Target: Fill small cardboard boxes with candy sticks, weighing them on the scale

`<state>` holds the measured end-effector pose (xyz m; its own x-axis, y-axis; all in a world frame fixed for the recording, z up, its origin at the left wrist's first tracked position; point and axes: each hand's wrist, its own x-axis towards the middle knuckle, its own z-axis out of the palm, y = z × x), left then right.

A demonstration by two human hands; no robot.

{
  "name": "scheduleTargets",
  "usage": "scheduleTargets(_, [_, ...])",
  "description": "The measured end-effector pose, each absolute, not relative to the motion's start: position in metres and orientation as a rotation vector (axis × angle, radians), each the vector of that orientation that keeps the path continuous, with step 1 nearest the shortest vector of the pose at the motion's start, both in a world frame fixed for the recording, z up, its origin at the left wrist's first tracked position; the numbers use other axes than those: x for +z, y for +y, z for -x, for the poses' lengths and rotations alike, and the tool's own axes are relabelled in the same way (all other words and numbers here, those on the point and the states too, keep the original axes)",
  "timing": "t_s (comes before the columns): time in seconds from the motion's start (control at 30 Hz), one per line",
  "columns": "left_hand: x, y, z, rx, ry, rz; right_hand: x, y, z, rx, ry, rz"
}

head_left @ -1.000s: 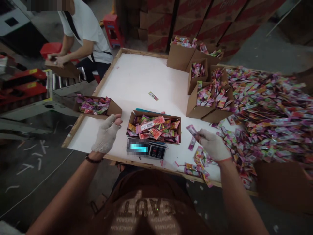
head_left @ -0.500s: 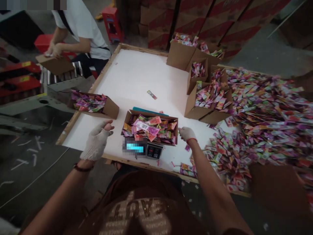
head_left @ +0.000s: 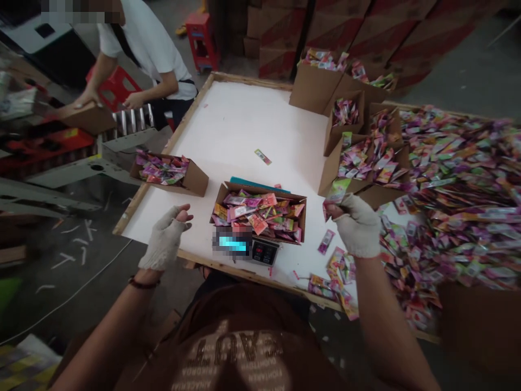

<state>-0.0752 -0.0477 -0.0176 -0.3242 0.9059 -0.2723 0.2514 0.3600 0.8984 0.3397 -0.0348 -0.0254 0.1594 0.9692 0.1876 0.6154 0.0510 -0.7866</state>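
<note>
At least one greenish packet (head_left: 338, 189) is pinched in the right hand (head_left: 358, 225), just right of the filled carton (head_left: 303, 220). The carton is set between the hands on the worktop (head_left: 244, 125), its long axis running side to side; by the left hand (head_left: 167, 233) (loosely curled, nothing seen in it) its other end is neared about equally.

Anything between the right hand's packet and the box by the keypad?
Nothing visible but the right wall of the open brown cardboard box. From the white-gloved right hand, gripping a shiny green-and-pink packet, the path crosses white tabletop. A small purple packet lies on the near side, off that line.
</note>
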Motion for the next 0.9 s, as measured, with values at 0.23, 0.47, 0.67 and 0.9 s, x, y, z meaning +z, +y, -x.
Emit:
scheduleTargets(0.23, [-0.008, -0.038, 0.052, 0.979, 1.723, -1.095, -0.002, -0.029, -0.33, 0.72, -1.478, 1.613])
scheduleTargets(0.47, [-0.006, -0.05, 0.068, 0.954, 1.797, -1.082, -0.137, -0.068, -0.385, 0.824, -1.291, 2.523])
scheduleTargets(0.67, [-0.001, -0.046, 0.063, 0.956, 1.788, -1.132, -0.191, -0.104, -0.373, 0.881, -1.269, 2.752])
scheduleTargets(0.9, [0.018, -0.038, 0.034, 0.969, 1.744, -1.343, -0.202, -0.105, -0.389, 0.99, -1.305, 2.867])
